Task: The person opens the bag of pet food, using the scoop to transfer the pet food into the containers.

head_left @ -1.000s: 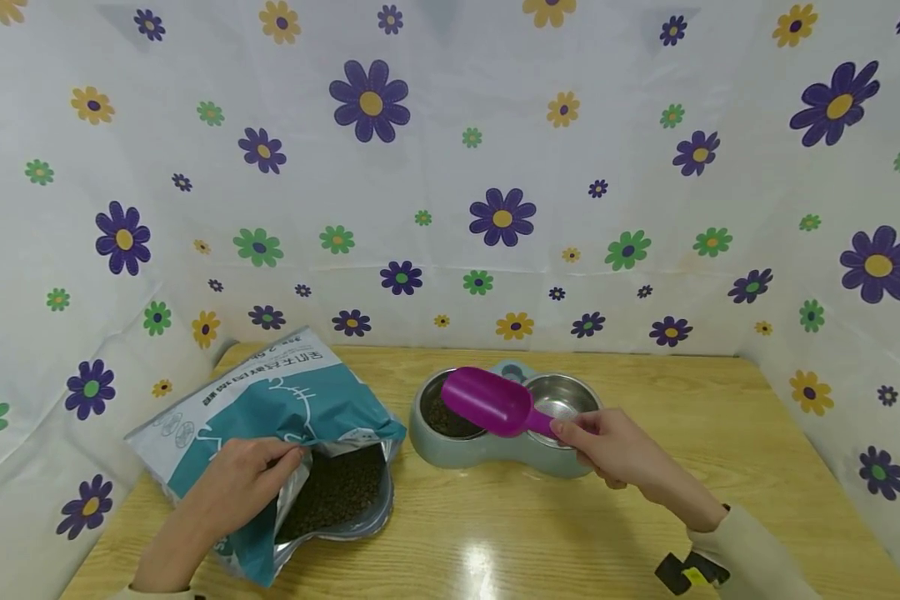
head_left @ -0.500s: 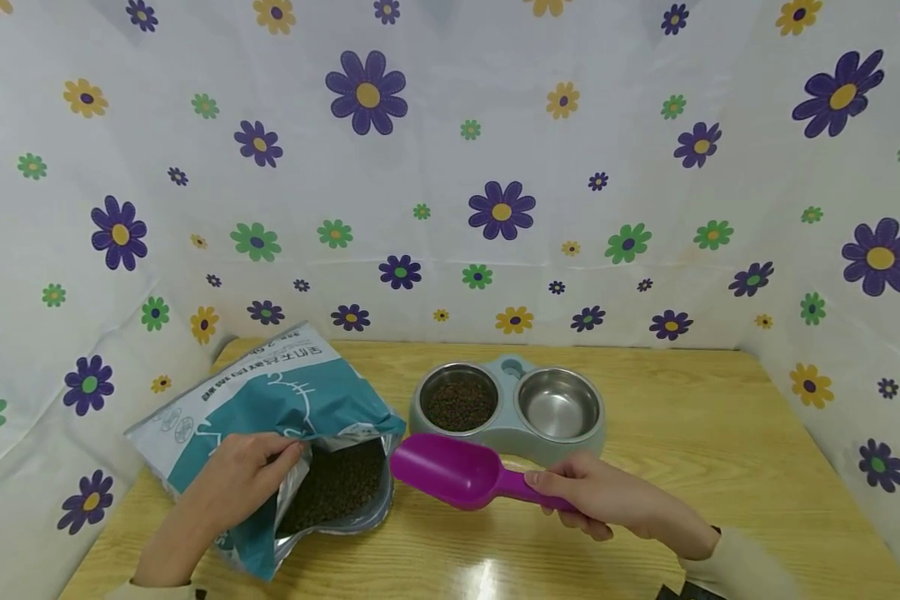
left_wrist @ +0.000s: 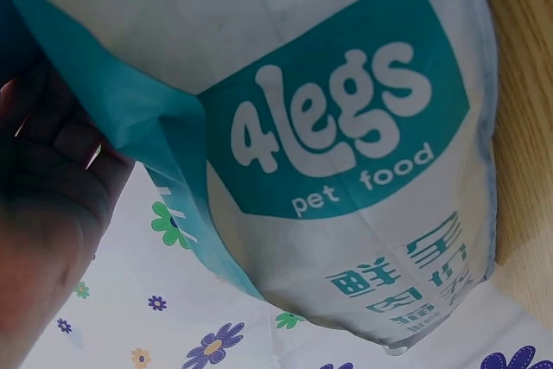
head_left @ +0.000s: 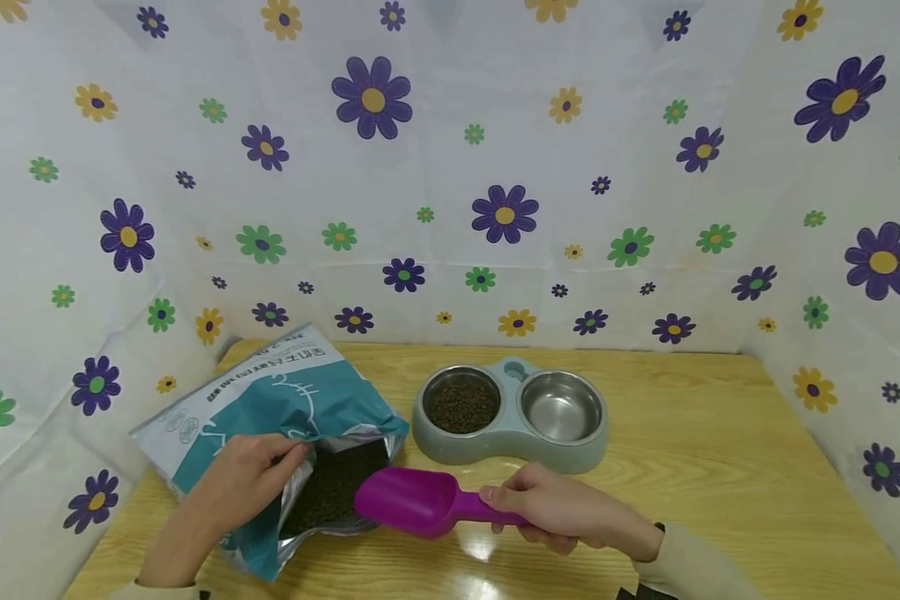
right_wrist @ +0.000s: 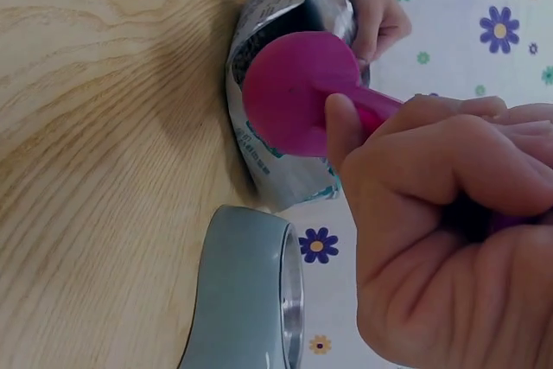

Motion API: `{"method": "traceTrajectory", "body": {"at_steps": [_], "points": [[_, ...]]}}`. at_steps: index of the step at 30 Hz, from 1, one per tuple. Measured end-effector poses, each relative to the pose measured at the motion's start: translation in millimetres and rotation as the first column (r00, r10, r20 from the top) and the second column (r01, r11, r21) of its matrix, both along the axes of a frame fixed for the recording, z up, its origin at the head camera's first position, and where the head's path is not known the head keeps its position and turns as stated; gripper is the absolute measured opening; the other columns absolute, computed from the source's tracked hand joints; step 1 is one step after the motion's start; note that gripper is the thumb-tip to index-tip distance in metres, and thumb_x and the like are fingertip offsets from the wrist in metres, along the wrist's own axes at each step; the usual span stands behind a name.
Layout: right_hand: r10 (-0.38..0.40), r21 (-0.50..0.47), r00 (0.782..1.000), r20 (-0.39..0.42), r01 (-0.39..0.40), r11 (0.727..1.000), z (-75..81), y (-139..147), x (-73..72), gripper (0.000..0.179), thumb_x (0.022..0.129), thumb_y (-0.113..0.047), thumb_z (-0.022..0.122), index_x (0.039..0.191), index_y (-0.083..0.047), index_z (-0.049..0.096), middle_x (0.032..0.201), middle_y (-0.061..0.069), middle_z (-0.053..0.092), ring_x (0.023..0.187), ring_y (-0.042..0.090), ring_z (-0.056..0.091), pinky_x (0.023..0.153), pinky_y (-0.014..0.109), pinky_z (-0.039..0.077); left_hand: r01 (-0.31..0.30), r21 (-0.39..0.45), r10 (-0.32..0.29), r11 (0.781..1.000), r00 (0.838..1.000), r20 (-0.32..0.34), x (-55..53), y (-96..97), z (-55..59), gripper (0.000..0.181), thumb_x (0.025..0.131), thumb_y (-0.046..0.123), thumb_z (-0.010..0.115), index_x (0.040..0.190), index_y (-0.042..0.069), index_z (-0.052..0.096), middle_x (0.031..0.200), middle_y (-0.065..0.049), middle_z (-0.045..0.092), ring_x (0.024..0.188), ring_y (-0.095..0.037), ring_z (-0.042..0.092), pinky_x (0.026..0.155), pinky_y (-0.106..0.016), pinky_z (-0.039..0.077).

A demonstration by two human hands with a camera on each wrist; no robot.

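The left hand (head_left: 243, 479) pinches the bag (head_left: 270, 417) mouth open; the right hand (head_left: 562, 512) grips the scoop (head_left: 408, 500) at lower centre. If the pinch slips, the mouth may close and kibble (head_left: 333, 492) could spill.

Left hand (head_left: 243, 477) fingers curled in a pinch, right hand (head_left: 562, 510) fisted, thumb seemingly on top, forearms converging

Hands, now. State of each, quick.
Left hand: grips the open edge of the bag.
Right hand: grips the scoop by its handle.

Wooden table (head_left: 690, 433): food bag (head_left: 270, 400), double bowl (head_left: 510, 442)
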State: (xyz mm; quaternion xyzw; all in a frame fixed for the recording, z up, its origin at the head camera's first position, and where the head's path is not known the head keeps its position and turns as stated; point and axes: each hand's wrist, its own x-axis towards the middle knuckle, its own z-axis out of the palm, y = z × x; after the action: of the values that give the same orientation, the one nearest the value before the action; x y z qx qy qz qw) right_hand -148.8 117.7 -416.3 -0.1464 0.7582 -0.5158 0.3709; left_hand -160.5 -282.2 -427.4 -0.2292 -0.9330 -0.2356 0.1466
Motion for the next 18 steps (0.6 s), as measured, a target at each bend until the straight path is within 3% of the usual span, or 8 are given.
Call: {"method": "traceTrajectory", "body": {"at_steps": [10,18], "points": [[0.001,0.111,0.997,-0.078,0.007,0.994,10.5,-25,-0.3,0.043,0.103,-0.043,0.058,0.082,-0.007,0.072,0.049,-0.004,0.035,0.037,0.009,0.018,0.037,0.024,0.019,0.000,-0.028,-0.001,1.000,0.999,-0.053,1.0,3.4,1.5,0.046,0.092,0.006,0.072,0.061,0.029,0.047,0.059,0.021,0.034,0.052,0.008,0.030,0.050,-0.018,0.033],[0.041,0.177,0.991,-0.124,-0.019,0.984,19.5,-49,-7.1,0.045,0.104,-0.041,0.056,0.072,-0.011,0.065,0.049,-0.002,0.037,0.035,0.010,0.021,0.037,0.026,0.021,-0.014,-0.043,0.011,0.999,0.999,-0.050,3.3,7.1,3.2,0.047,0.093,0.009,0.073,0.060,0.029,0.046,0.059,0.020,0.033,0.052,0.008,0.030,0.051,-0.018,0.033]]}}
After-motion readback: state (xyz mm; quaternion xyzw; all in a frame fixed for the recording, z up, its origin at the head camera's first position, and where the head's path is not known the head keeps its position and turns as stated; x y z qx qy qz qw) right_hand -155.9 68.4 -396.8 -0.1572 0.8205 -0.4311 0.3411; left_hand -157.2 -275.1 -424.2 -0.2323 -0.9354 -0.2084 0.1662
